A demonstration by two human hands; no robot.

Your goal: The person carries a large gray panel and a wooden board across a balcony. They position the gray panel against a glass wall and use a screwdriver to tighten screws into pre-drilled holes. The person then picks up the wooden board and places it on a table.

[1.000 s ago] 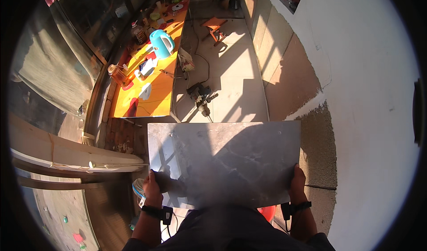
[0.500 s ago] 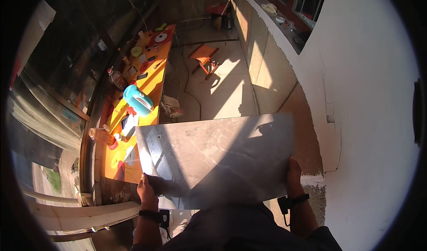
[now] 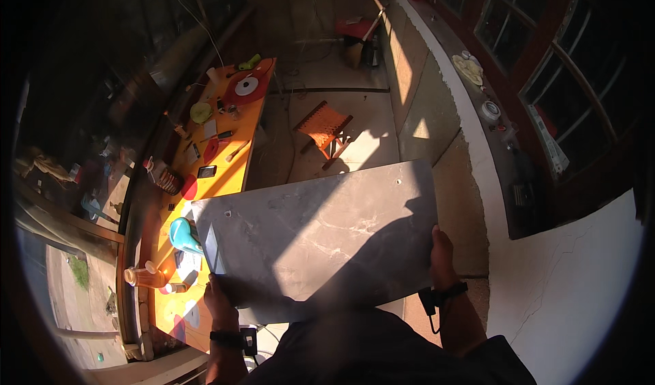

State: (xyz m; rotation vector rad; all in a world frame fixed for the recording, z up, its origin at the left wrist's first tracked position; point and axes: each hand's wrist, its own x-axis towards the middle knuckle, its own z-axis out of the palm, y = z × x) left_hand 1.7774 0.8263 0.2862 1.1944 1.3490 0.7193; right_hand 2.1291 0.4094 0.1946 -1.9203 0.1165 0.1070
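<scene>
A large grey, marble-patterned rectangular board point(image 3: 341, 228) is held out in front of me, waist-high, with sun and shadow across its face. Small holes show near its two far corners. My left hand point(image 3: 220, 304) grips its left edge near the close corner. On the opposite edge, my right hand point(image 3: 442, 257) has its fingers wrapped round the side, partly hidden by the board. Both wrists wear dark straps with small devices. Just past the board's left edge, a turquoise electric kettle point(image 3: 182, 235) on the orange table is partly covered by it.
Along the left runs the long orange table point(image 3: 235, 170), bearing a phone point(image 3: 207, 171), a large bottle point(image 3: 164, 177), an amber jug point(image 3: 145, 276) and tools. An orange folding stool point(image 3: 324, 125) stands on the floor ahead. A window ledge point(image 3: 488, 129) and wall border the right.
I have come further forward with the board, which is now tilted slightly, its right side higher. It partly covers the kettle, and the stool appears closer. Both hands keep their grip.
</scene>
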